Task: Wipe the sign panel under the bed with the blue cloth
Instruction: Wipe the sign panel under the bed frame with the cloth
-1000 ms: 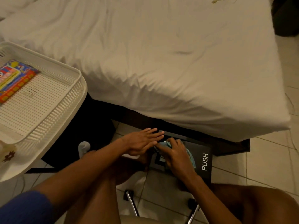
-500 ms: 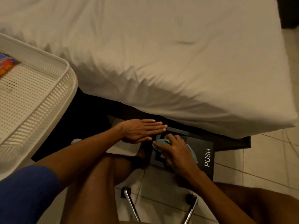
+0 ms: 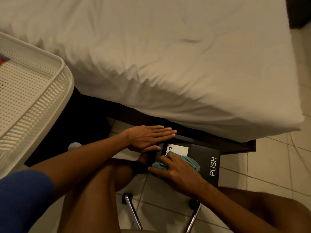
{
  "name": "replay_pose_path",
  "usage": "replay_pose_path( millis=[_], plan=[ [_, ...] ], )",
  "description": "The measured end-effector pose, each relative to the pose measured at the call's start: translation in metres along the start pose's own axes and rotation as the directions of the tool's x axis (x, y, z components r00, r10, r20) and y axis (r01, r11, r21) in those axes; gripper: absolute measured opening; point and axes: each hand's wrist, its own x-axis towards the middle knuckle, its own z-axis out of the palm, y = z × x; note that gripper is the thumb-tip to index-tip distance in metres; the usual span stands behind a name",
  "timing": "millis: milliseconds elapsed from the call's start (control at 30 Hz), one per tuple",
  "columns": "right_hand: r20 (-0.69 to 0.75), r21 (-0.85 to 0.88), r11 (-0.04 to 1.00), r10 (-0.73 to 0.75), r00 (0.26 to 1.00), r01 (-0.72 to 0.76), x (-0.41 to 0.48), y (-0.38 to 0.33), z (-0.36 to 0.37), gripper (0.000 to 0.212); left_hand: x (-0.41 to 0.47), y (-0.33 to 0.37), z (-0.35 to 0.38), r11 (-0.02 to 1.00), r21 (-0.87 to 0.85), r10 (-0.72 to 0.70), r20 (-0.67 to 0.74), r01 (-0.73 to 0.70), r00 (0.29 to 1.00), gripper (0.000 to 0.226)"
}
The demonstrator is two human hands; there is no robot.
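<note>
so the flat black rectangular sign panel with "push" in white letters [image 3: 204, 158] is lying on the pale tiled floor [image 3: 269, 165], its far edge tucked just under the edge of the bed with the rumpled white sheet [image 3: 168, 56]. the right hand [image 3: 178, 170] is pressing a bunched-up blue-green cloth [image 3: 191, 163] onto the panel's middle, fingers curled over it so it's pinned under the palm, not really pinched. the left hand [image 3: 149, 137] is flat and open, holding nothing, and seems to rest on the panel's left far corner, though i can't be sure it's touching.

tip for doing this bit well, imo: keep that left hand down as an anchor, because a smooth panel on tile will probably skate away from a sideways stroke. spread the cloth out a bit, since a wad only cleans a narrow strip. work in overlapping passes from the white label [image 3: 178, 149] toward the "push" lettering, and slide the panel out toward you if the far strip sits under the frame. the white perforated plastic basket [image 3: 65, 78] on the left is well clear.
</note>
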Motion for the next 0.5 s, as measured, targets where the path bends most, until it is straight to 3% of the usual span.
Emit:
replay_pose_path(
  millis=[267,500],
  plan=[
    [0.109,-0.019,1.000,0.020,0.994,-0.018,-0.040,0.013,0.004,0.063,0.002,0.009,-0.012,0.999,0.014,-0.052,0.045,0.051,0.998,0.065],
    [0.097,-0.064,0.997,0.038,0.995,-0.032,-0.031,0.010,0.012,0.060,0.001,0.010,-0.010,0.997,0.012,-0.081,0.053,0.081,0.995,0.065]
  ],
)
